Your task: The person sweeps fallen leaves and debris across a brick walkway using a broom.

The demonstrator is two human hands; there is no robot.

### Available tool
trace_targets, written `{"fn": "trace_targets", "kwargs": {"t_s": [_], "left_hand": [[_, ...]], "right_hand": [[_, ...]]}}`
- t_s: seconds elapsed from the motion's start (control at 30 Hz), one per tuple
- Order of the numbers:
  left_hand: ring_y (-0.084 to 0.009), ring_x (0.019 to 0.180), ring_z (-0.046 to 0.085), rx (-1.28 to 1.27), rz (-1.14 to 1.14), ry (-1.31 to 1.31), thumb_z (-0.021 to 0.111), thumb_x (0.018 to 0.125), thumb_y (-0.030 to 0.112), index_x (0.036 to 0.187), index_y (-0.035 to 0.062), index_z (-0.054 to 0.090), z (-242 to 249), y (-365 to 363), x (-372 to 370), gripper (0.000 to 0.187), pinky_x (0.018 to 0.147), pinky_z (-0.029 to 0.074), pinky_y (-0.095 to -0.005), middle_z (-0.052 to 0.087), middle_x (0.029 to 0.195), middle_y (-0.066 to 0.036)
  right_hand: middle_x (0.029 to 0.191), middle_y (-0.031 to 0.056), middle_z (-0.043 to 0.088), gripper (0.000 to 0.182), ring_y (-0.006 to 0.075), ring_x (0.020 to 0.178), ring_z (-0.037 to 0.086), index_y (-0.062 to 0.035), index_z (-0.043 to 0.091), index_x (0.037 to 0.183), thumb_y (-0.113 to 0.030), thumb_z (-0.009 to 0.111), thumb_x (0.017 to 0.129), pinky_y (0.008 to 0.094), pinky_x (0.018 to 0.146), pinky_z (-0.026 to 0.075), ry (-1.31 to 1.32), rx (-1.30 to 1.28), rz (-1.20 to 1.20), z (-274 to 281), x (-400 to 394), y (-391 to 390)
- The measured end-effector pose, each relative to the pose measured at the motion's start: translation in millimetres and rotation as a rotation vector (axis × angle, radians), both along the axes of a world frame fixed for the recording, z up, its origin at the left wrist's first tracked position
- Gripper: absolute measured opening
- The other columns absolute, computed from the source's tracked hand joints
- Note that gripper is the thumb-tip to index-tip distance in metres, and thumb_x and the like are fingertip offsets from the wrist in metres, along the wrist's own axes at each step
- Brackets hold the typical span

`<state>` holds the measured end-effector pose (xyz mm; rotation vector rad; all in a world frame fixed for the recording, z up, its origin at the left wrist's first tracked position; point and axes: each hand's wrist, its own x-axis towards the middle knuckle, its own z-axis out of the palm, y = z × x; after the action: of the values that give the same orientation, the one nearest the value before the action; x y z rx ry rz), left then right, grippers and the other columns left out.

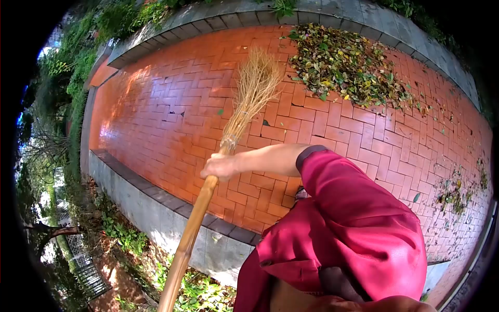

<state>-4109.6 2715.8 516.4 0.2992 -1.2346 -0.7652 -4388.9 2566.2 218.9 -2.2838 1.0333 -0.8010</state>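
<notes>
My right hand (220, 166) is closed around the handle of a broom (195, 218), just below where the twigs are bound on. The handle is a smooth, jointed, bamboo-like pole that runs out of view at the bottom left. The broom's straw-coloured twig head (254, 83) fans out over the brick paving, left of a heap of fallen leaves (348, 67). The heap is a mix of green, yellow and brown. My left hand does not show, and neither does the upper end of the handle.
Red herringbone brick paving (171, 114) lies between a curved grey stone kerb (208, 25) and a low wall (156, 208). More leaves (455, 195) are scattered at the right. Shrubs and plants (125, 234) grow beyond the wall, with a metal fence (91, 278) at the lower left.
</notes>
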Motion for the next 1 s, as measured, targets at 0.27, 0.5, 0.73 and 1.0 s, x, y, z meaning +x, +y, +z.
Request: {"fn": "trace_targets", "kwargs": {"t_s": [0.27,0.5,0.73,1.0], "left_hand": [[-0.0144,0.061,0.037,0.333,0.046,-0.231,0.05,0.076,0.009,0.068,0.0084,0.036,-57,-118,-80,0.016,0.069,0.036,-0.0302,0.035,0.062,-0.002],[-0.012,0.051,0.043,0.512,-0.432,-0.265,0.055,0.07,0.012,0.068,0.0099,0.044,-125,-196,-249,0.011,0.046,0.038,-0.0239,0.044,0.057,0.0],[-0.0256,0.076,0.051,1.207,-0.773,-0.176,0.052,0.071,0.006,0.08,0.0047,0.046,-288,-132,-372,0.011,0.079,0.038,-0.0397,0.051,0.075,-0.012],[-0.0171,0.065,0.047,1.041,-0.268,0.124,0.054,0.069,0.013,0.076,0.0117,0.044,-217,-154,-97,0.012,0.068,0.04,-0.0342,0.047,0.066,-0.004]], "right_hand": [[0.071,0.0026,0.054,0.015,0.0219,0.081,0.051,-0.0134,0.052,0.072,-0.003,0.056,0.062,0.0343,0.071,0.033,-0.119,0.277,-0.536,-139,-178,38],[0.071,0.0065,0.053,0.015,0.0245,0.076,0.051,-0.0097,0.05,0.07,-0.004,0.056,0.057,0.0363,0.067,0.035,-0.032,0.211,-1.106,-176,-273,225],[0.081,0.0093,0.055,0.026,0.0293,0.086,0.05,-0.0109,0.051,0.077,-0.018,0.066,0.058,0.0423,0.072,0.039,0.403,0.893,-1.245,-153,-391,436],[0.068,0.0105,0.054,0.018,0.0293,0.071,0.052,-0.008,0.05,0.072,-0.01,0.062,0.06,0.0403,0.064,0.038,0.279,0.549,-0.771,-71,-243,267]]}}
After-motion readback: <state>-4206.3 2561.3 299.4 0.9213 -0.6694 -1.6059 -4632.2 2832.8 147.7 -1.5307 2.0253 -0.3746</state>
